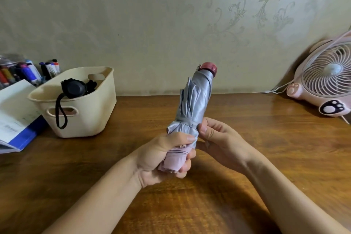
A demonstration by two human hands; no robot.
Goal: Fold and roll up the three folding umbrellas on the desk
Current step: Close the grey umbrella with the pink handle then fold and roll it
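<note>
One folding umbrella [195,100]: silver-grey canopy rolled in pleats, bound low down by a strap [185,120], pink cap [208,67] at the far end, pale pink fabric at the near end. Held near-upright above the desk [266,148], centre. Left hand [161,157] gripped the near end; right hand [218,138] pinched it at the strap.
</note>
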